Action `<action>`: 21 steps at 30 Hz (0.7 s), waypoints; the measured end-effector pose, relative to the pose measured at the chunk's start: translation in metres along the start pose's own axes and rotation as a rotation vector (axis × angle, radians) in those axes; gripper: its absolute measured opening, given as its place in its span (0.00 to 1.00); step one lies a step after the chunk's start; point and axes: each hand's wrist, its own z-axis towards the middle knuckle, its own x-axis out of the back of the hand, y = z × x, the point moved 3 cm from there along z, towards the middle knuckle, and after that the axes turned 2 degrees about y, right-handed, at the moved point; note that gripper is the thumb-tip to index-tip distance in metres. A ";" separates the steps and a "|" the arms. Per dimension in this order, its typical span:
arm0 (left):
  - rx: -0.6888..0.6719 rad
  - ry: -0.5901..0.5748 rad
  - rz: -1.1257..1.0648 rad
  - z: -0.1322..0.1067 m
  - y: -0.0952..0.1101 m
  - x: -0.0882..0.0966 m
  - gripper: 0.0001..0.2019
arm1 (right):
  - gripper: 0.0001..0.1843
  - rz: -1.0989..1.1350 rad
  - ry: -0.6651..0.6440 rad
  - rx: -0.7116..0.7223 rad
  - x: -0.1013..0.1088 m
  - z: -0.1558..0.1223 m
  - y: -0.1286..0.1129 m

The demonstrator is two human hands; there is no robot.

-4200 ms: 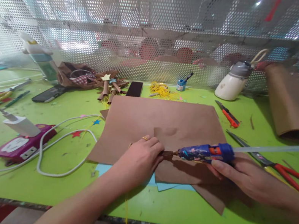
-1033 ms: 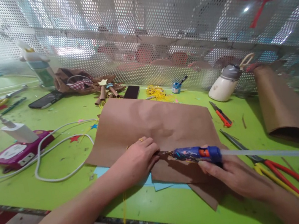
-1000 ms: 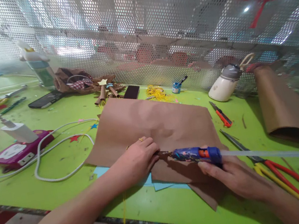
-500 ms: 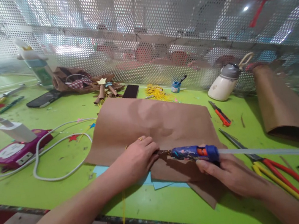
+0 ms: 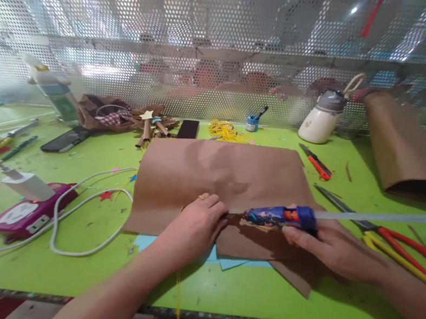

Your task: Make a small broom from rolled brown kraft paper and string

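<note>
My right hand [image 5: 325, 249] is closed around a blue hot glue gun [image 5: 275, 217], with a long translucent glue stick [image 5: 380, 217] sticking out of its back end. The nozzle points left at the fingertips of my left hand [image 5: 203, 221]. Those fingers are curled and pressed together on a sheet of brown kraft paper [image 5: 214, 165], gripping it near its front fold; the exact pinch is hidden behind the knuckles. Light blue paper [image 5: 235, 263] peeks out beneath the brown layers. Below my left wrist, a yellow string [image 5: 178, 303] hangs over the table edge.
Scissors [image 5: 412, 250] and an orange utility knife [image 5: 316, 163] lie at right, near a bottle [image 5: 321, 117] and rolled brown paper [image 5: 403, 142]. A purple power strip [image 5: 28, 214] with a looped white cable [image 5: 57, 247] sits left. Perforated metal panel [image 5: 190, 31] stands behind.
The whole view has shifted slightly, so everything sits a little farther right. Both hands, the glue gun and the paper keep nearly the same places relative to each other.
</note>
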 end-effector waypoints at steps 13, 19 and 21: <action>-0.006 0.026 0.017 0.000 -0.001 -0.001 0.12 | 0.17 0.043 0.033 0.032 -0.003 0.000 0.004; -0.003 0.013 0.073 -0.001 0.000 -0.001 0.11 | 0.17 0.041 0.015 0.052 -0.002 0.000 0.003; -0.007 0.029 0.093 -0.001 0.000 -0.001 0.10 | 0.17 0.036 0.043 0.030 0.000 -0.001 0.006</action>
